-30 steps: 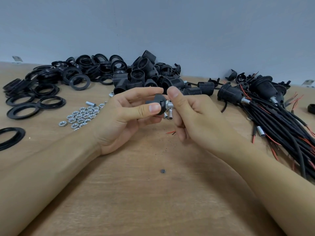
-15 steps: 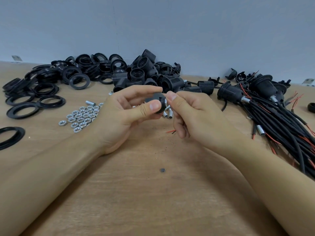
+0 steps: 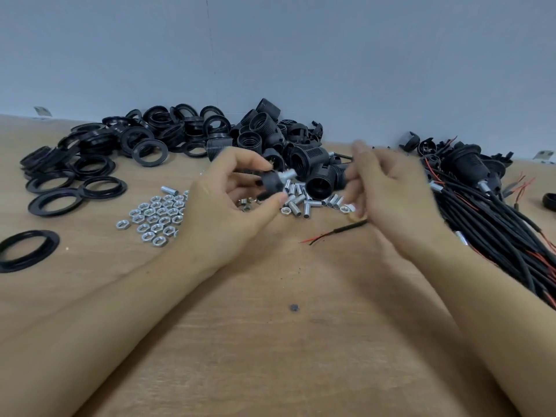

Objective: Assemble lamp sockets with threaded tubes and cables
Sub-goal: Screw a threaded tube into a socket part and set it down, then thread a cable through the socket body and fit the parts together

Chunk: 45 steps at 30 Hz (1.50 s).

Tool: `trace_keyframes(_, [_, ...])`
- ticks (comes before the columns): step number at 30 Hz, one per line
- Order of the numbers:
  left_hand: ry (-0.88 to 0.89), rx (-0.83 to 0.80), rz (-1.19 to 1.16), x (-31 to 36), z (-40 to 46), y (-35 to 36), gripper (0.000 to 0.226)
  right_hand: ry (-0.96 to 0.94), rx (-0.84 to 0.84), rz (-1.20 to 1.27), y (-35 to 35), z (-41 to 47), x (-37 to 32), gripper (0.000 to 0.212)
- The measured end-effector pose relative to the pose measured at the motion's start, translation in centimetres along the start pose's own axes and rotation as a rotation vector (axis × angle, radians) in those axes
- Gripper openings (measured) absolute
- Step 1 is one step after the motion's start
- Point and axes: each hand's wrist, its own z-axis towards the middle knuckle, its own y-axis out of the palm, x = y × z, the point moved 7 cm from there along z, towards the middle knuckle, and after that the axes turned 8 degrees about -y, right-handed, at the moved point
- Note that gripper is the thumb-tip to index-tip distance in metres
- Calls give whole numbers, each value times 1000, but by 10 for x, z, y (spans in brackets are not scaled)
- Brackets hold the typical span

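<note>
left hand (image 3: 228,203) pinches a matte black plastic socket cap (image 3: 271,185), its shiny threaded metal tube (image 3: 287,176) jutting past the fingertips; blurred right hand (image 3: 388,191), fingers loosely curled, grip unclear.

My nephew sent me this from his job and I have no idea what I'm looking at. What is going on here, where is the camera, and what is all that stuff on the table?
The camera sits on the worker's head and looks down at their two bare hands over a wooden table. No machine is involved.

The left hand pinches a small black socket cap with a short silver threaded tube sticking out of it. The right hand is blurred by motion and seems to hold nothing.

On the table lie parts waiting to be assembled: a heap of black rings at the left, silver nuts, loose metal tubes, black socket bodies in the middle, and a bundle of black cables at the right.
</note>
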Motion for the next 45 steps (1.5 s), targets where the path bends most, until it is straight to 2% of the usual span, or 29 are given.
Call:
trace_keyframes(2, [-37,91,-17,-5,4,-12,39,-84,108,-348,-28,9,1,33])
trace_keyframes(4, [-48,137,0,-7,5,-18,39,-63,61,-548,-32,10,8,27])
trace_keyframes(7, [-37,132,53,-5,5,-17,33,71,-25,-764,-26,7,24,17])
trace_keyframes(9, [-38,119,75,-5,4,-15,30,228,-46,-926,-31,6,36,31])
trace_keyframes(11, [-43,115,67,-5,4,-15,30,349,-88,-975,-36,4,46,35])
trace_keyframes(15, [-39,110,50,-4,3,-16,28,353,-81,-722,-39,6,52,32])
trace_keyframes(19, [-43,105,42,-3,4,-16,30,240,99,-54,-39,11,32,22])
trace_keyframes(22, [-84,106,-18,-6,6,-17,37,209,42,264,-29,13,19,18])
trace_keyframes(25, [-144,57,-81,-11,6,-13,44,221,68,513,-30,15,13,18])
trace_keyframes(28, [-153,4,-64,-11,7,-10,36,200,185,685,-41,19,11,27])
trace_keyframes(30, [-148,-32,-82,-8,6,-8,35,179,153,830,-38,19,6,26])
trace_keyframes(34, [-282,-127,-373,-14,5,-2,41,127,86,865,-23,13,-4,12])
trace_keyframes(37, [-445,-250,-637,-16,2,8,43,94,168,789,-24,10,-4,5])
trace_keyframes(40, [-539,-330,-728,-18,-2,13,35,91,225,700,-28,10,0,9])
trace_keyframes(42, [-586,-351,-745,-20,-3,15,25,105,116,635,-25,12,1,15])
trace_keyframes(45, [-648,-266,-813,-27,2,9,27,116,-192,576,-5,6,-3,31])
